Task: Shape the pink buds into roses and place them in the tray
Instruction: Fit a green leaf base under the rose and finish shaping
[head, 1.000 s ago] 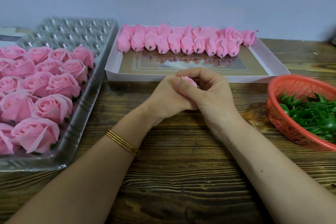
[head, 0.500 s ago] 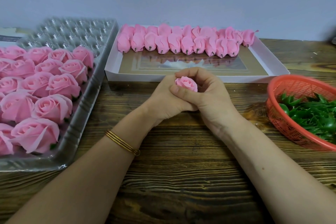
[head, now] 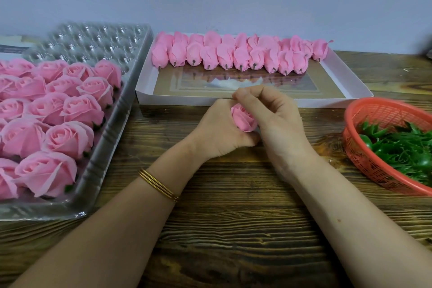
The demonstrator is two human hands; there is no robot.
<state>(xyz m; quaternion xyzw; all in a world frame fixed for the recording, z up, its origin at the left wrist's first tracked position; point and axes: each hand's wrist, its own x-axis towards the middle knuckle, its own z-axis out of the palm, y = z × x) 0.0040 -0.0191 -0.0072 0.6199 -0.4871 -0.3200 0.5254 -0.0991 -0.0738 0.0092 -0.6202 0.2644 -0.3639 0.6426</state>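
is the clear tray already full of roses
No, the clear tray shows bare cups at its far end, beyond the finished roses.

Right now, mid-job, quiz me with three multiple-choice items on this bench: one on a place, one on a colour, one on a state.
1. Where does the red plastic mesh basket of green leaf pieces stand?
A. on the wooden table, at its right side
B. on a shelf
C. on the floor

2. What colour are the thin bangles on the left wrist?
A. silver
B. gold
C. black

3. The pink bud being shaped is:
A. lying loose on the table
B. dropped in the basket
C. gripped between the left hand and right hand

Answers:
1 A, it sits at the table's right edge.
2 B, the metal shines gold.
3 C, fingers of both hands curl around it.
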